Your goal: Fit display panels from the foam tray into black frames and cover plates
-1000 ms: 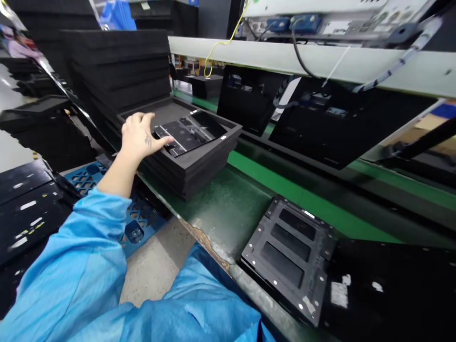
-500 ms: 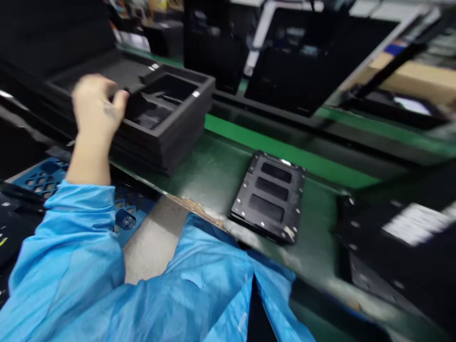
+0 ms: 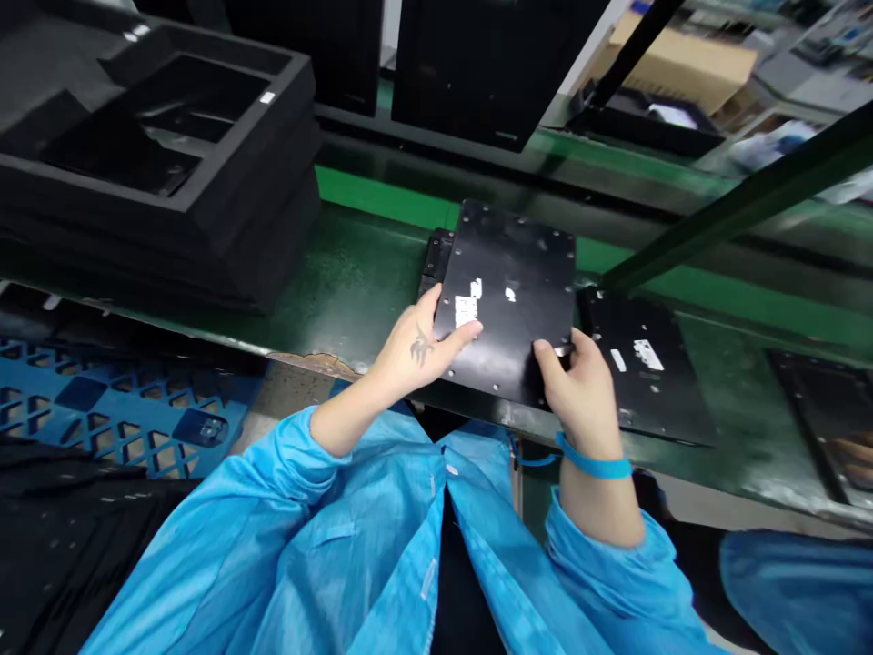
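Note:
Both my hands grip a flat black plate [image 3: 515, 264] with white labels and small screws round its edge. My left hand [image 3: 426, 346] is closed on its left edge, thumb on top. My right hand [image 3: 579, 382] pinches its lower right edge. The plate lies over the slotted black fixture [image 3: 435, 259], whose left side shows; whether they touch I cannot tell. To the right, another black plate [image 3: 647, 382] with white labels rests on the green bench [image 3: 341, 273].
A stack of black foam trays [image 3: 252, 173] stands on the left of the bench. Tall black panels [image 3: 484, 73] lean at the back. A green post [image 3: 737, 209] slants across the right. A blue pallet [image 3: 115, 409] lies below at left; a blue sleeve [image 3: 791, 582] shows lower right.
My left hand has left the foam tray and moved right to the plate. My right hand has come into view. The labelled plate now covers most of the slotted fixture; the view has turned right.

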### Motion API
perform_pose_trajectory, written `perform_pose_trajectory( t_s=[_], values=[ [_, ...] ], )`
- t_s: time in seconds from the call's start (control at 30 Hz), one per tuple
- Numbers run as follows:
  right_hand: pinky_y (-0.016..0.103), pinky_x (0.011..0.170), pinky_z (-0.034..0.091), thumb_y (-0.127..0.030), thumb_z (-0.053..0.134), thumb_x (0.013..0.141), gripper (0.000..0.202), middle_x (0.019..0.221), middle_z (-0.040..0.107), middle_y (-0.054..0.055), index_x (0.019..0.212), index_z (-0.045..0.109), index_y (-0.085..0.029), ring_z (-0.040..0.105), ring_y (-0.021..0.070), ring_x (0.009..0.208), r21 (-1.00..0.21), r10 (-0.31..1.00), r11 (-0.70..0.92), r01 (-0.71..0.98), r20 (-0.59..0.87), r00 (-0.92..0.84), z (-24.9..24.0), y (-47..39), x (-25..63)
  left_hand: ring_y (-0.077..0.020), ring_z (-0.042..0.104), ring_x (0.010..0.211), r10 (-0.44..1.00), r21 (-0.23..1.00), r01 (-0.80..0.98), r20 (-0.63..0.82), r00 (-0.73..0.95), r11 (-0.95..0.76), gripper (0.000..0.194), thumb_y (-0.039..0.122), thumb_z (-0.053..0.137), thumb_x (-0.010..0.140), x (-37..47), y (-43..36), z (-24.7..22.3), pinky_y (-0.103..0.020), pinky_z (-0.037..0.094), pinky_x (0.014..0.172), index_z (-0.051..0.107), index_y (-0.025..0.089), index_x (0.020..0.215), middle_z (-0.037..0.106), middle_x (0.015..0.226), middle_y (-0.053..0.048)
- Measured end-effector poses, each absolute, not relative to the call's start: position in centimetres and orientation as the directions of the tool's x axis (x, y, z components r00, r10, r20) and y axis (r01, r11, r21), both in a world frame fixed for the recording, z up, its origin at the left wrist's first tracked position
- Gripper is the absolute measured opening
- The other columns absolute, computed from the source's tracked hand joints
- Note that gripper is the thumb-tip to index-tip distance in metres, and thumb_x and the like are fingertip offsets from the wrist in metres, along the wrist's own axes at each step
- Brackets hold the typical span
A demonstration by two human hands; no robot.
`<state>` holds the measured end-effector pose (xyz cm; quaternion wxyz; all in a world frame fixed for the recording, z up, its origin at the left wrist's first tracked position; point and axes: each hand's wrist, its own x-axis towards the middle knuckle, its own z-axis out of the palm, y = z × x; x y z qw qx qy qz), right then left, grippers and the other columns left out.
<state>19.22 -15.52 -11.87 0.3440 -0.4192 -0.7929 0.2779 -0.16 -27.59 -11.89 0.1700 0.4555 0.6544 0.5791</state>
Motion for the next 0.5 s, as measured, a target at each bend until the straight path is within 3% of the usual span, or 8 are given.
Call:
perform_pose_trajectory(
  t_s=[0.07,0.2,0.37,0.5],
  values=[
    [0.055,0.094,0.055,-0.063,0.055,0.091,0.055,0.113,0.071,0.021,0.121,0.066,-0.018,0.069,0.0378,0.105,-0.658,0.853,0.509,0.554,0.303,-0.425,-12.3,-15.3,17.6,-0.0366,0.049,0.143,0.782,0.845,0.534,0.323,-0.534,0.015,0.065,0.062,0.071,0.088,-2.1,-28.2,-11.9,-0.053,0.034,0.124,0.062,0.021,0.138,0.059,0.144,-0.017],
    [0.055,0.096,0.054,-0.057,0.057,0.094,0.056,0.113,0.070,0.024,0.129,0.060,-0.014,0.067,0.0405,0.109,-0.652,0.826,0.535,0.538,0.267,-0.497,-12.8,-15.1,14.9,-0.0393,0.038,0.150,0.809,0.740,0.650,0.270,-0.522,0.172,0.065,0.063,0.070,0.088,-4.4,-27.6,-13.1,-0.056,0.029,0.126,0.065,0.017,0.134,0.053,0.151,-0.020],
    [0.055,0.114,0.045,-0.041,0.062,0.092,0.045,0.130,0.066,0.018,0.131,0.057,-0.018,0.059,0.0356,0.127,-0.673,0.817,0.553,0.492,0.321,-0.478,-12.6,-14.4,13.3,-0.0375,0.037,0.151,0.843,0.666,0.716,0.249,-0.477,0.209,0.063,0.059,0.070,0.087,-4.7,-26.1,-14.1,-0.054,0.031,0.127,0.067,0.016,0.132,0.055,0.148,-0.019],
    [0.054,0.116,0.044,-0.036,0.067,0.090,0.054,0.143,0.058,0.018,0.137,0.052,-0.017,0.053,0.0358,0.136,-0.718,0.854,0.506,0.478,0.340,-0.393,-12.5,-12.9,13.6,-0.0346,0.042,0.150,0.844,0.653,0.712,0.206,-0.494,0.258,0.060,0.056,0.067,0.085,-5.3,-25.8,-13.2,-0.048,0.035,0.126,0.070,0.016,0.130,0.056,0.148,-0.019]
  ],
)
